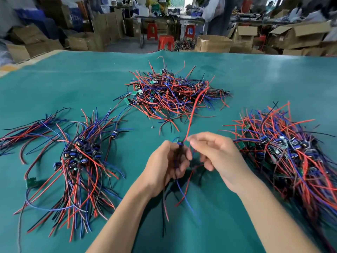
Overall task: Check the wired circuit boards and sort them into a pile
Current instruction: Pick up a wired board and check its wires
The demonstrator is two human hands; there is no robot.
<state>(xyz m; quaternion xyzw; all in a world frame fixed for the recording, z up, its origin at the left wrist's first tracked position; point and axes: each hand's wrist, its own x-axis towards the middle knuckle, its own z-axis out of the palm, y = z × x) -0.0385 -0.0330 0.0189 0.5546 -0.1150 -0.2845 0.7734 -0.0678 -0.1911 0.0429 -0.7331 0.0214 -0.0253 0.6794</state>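
My left hand grips a small wired circuit board above the green table mat, with its black, blue and red wires hanging down below the fist. My right hand pinches the board's long red wire close to the board; that wire rises toward the far pile. Three heaps of wired boards lie on the mat: a tangled pile at the centre back, a neater pile with aligned wires on the left, and a large pile on the right.
The green mat covers the whole table. A loose green board lies at the left pile's edge, and a tiny metal bit sits before the centre pile. Cardboard boxes and red stools stand beyond the far table edge.
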